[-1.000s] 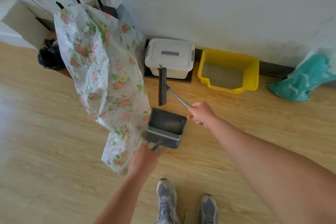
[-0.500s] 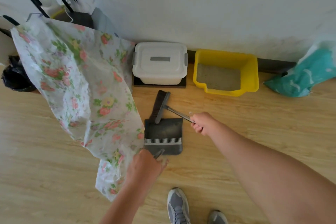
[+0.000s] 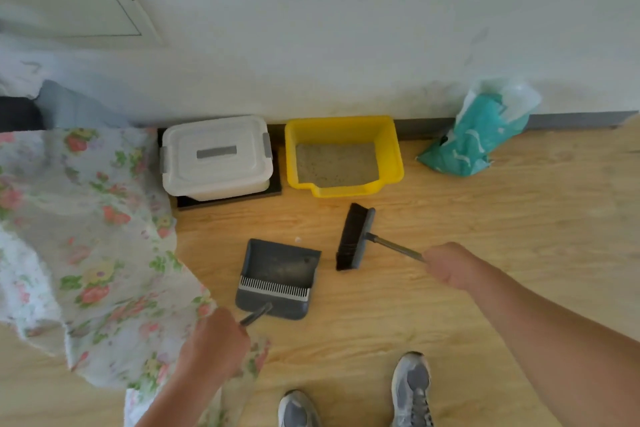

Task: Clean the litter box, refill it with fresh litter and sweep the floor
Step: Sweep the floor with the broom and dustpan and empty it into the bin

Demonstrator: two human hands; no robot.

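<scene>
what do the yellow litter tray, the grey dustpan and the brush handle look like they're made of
Yellow litter tray: looks like moulded plastic, smooth with a slight sheen and rounded rim. Grey dustpan: matte plastic, probably, with a moulded comb of pale teeth across it. Brush handle: thin and grey with a faint shine, likely metal, though painted plastic can't be ruled out.

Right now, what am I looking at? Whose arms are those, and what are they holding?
The camera sits on a person's head, looking down, so those are their own arms and shoes. The left hand holds the grey dustpan by its handle, along with a flowery sheet. The right hand holds a small broom, its bristles on the wooden floor. By the wall stand a white lidded box, the yellow litter box with litter inside, and a teal bag.
</scene>
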